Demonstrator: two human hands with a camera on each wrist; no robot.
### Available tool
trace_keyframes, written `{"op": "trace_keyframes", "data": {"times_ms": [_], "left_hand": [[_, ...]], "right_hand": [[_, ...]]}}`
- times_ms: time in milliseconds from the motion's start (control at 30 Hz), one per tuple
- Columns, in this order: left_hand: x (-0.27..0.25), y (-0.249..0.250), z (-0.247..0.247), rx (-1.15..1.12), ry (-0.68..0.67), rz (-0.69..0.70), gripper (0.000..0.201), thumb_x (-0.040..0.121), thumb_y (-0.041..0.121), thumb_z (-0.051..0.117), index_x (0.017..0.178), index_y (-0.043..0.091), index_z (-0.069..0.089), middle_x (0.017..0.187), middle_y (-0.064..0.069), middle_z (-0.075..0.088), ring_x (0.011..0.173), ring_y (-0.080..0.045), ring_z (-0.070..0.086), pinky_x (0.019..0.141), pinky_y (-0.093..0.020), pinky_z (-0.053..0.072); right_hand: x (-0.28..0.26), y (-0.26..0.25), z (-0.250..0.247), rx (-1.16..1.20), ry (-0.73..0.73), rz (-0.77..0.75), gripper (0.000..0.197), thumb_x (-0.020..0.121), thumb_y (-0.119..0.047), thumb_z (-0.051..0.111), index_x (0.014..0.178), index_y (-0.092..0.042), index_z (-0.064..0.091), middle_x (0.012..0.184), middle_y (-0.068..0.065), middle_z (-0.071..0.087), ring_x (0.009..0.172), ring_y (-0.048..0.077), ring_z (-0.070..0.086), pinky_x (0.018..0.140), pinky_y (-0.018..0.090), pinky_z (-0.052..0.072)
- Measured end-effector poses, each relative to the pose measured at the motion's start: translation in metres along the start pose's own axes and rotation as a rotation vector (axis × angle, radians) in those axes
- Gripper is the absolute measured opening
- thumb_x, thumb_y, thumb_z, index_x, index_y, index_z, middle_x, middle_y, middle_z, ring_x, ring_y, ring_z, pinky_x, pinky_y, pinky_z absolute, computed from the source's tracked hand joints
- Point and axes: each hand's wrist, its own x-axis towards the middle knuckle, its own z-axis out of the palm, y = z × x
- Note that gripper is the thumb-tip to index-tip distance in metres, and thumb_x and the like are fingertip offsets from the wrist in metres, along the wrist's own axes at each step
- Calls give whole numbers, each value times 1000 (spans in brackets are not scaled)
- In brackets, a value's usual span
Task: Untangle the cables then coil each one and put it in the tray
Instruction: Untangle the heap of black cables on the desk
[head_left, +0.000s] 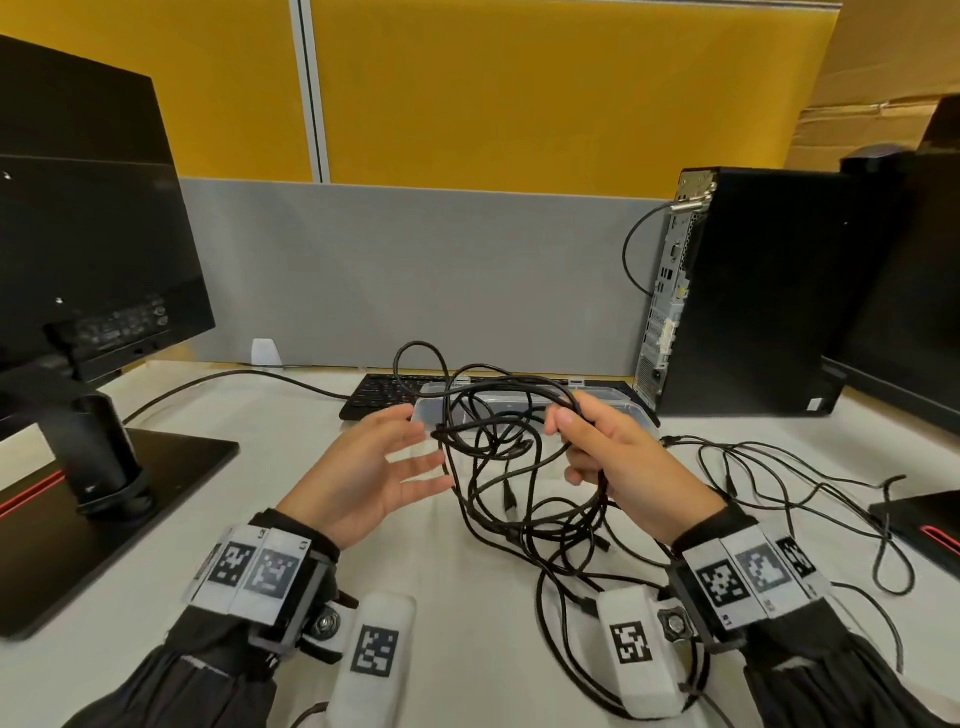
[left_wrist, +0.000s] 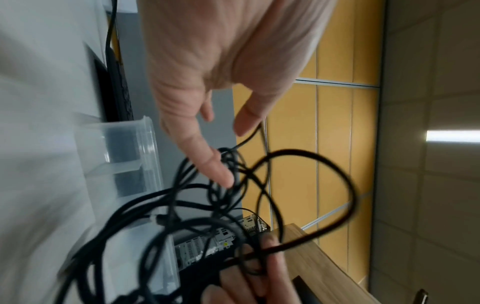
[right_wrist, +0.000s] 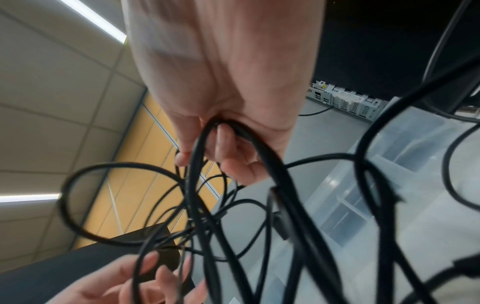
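Centre frame, the right hand (head_left: 602, 457) grips the tangled cables (head_left: 498, 447) aloft before the tray (head_left: 631, 410), seemingly so the left hand's (head_left: 363, 467) spread fingers can pick loops free.

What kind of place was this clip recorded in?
Most likely an office desk cubicle: a monitor and a desktop tower stand on a white desk, with a keyboard before grey and yellow partition panels.
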Motion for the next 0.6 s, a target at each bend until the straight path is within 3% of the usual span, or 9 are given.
{"op": "trace_keyframes", "data": {"times_ms": [100, 167, 233, 300, 433, 600], "left_hand": [[-1, -1, 1, 204, -54, 14, 27, 94, 12, 51, 120, 13, 58, 112, -17, 59, 71, -15, 55, 57, -29, 52], [-3, 0, 2, 335, -102, 62, 22, 94, 17, 50, 110, 14, 65, 94, -5, 65, 67, -9, 47, 65, -25, 45], [-5, 2, 2, 363, -154, 101, 20, 92, 24, 52, 101, 14, 67, 79, 5, 64, 72, -9, 49, 75, -29, 42], [-7, 4, 2, 335, -216, 121, 21, 86, 31, 60, 96, 12, 64, 75, 4, 62, 75, -9, 54, 81, -32, 45], [-12, 4, 6, 220, -305, 175, 11, 78, 15, 65, 87, 11, 66, 71, 0, 59, 68, -10, 58, 79, -37, 55], [-15, 4, 12, 124, -280, 203, 16, 79, 10, 56, 94, 7, 61, 71, -2, 62, 63, -13, 61, 63, -30, 56]], "right_hand": [[-2, -2, 1, 30, -26, -38, 19, 96, -25, 41, 91, -14, 57, 61, -16, 44, 54, 4, 31, 59, 18, 43], [-2, -3, 0, 82, 0, -56, 18, 93, -28, 43, 90, -18, 57, 67, -10, 40, 54, 5, 31, 58, 20, 42], [-1, -3, -1, 155, 78, -39, 14, 94, -25, 45, 93, -19, 58, 65, -8, 37, 53, 6, 29, 52, 20, 37], [-1, -2, -1, 177, 167, -10, 16, 97, -21, 44, 93, -20, 59, 60, -8, 31, 52, 7, 26, 49, 20, 29], [-2, -1, 0, 81, 236, 16, 16, 95, -28, 46, 98, -20, 60, 59, -7, 30, 49, 5, 29, 47, 19, 30], [1, 2, -4, -11, 271, 58, 10, 95, -19, 49, 103, -20, 55, 74, -1, 47, 59, 7, 46, 52, 20, 43]]}}
